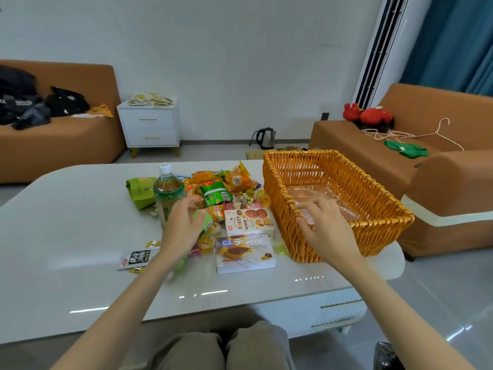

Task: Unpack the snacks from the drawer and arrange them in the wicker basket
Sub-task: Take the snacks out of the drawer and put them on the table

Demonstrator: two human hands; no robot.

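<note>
One wicker basket [373, 236], one tea bottle [168, 190], one light-green packet [203, 220], one kettle [265, 138], two boxes — a biscuit box [249, 222], a chocolate-snack box [245, 253].

The wicker basket [373, 236] gapes open-topped; a bottle [168, 193] flanks the snack pile [216, 193].

The basket [346, 182] is rough woven wicker, lined with clear plastic film [314, 192]. The surface [80, 236] is smooth and glossy. The snack packets [216, 193] are shiny plastic, the boxes [245, 253] cardboard.
</note>
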